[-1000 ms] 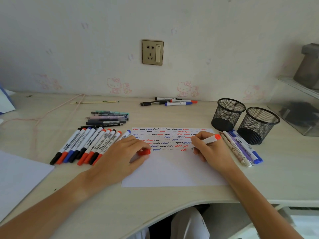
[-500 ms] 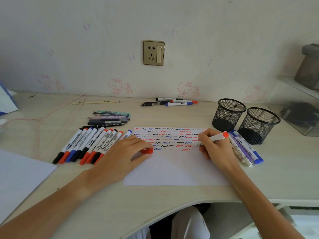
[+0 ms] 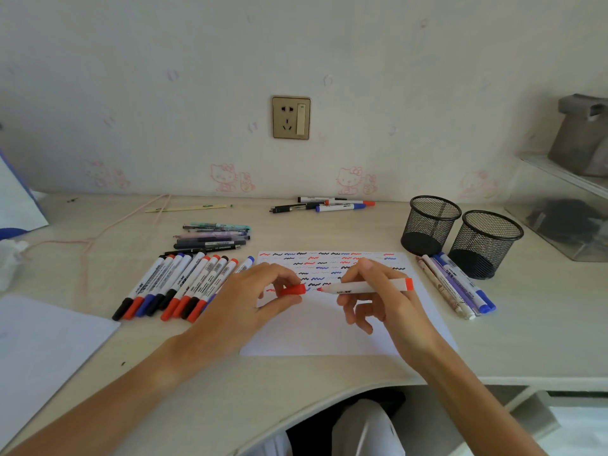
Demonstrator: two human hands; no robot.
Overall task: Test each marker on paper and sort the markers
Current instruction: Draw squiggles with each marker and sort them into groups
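A white sheet of paper [image 3: 329, 330] lies in front of me, its upper part covered with red, blue and black squiggles. My right hand [image 3: 385, 301] holds an uncapped red marker [image 3: 368, 287] level above the sheet, its tip pointing left. My left hand [image 3: 250, 297] pinches the red cap [image 3: 292, 289] a short way from that tip. A row of several capped markers [image 3: 174, 286] lies left of the paper. Several markers and pens [image 3: 457, 286] lie right of it, by two black mesh cups [image 3: 431, 222].
Several darker pens [image 3: 214, 236] are stacked behind the left row. More markers [image 3: 329, 204] lie near the wall. Another white sheet [image 3: 42, 357] sits at the front left. A pale cord [image 3: 88, 240] crosses the desk's left side. A clear box [image 3: 559, 205] stands at the right.
My right hand has lifted the red marker off the paper and turned it level, tip toward the left. My left hand has brought the red cap up close to that tip.
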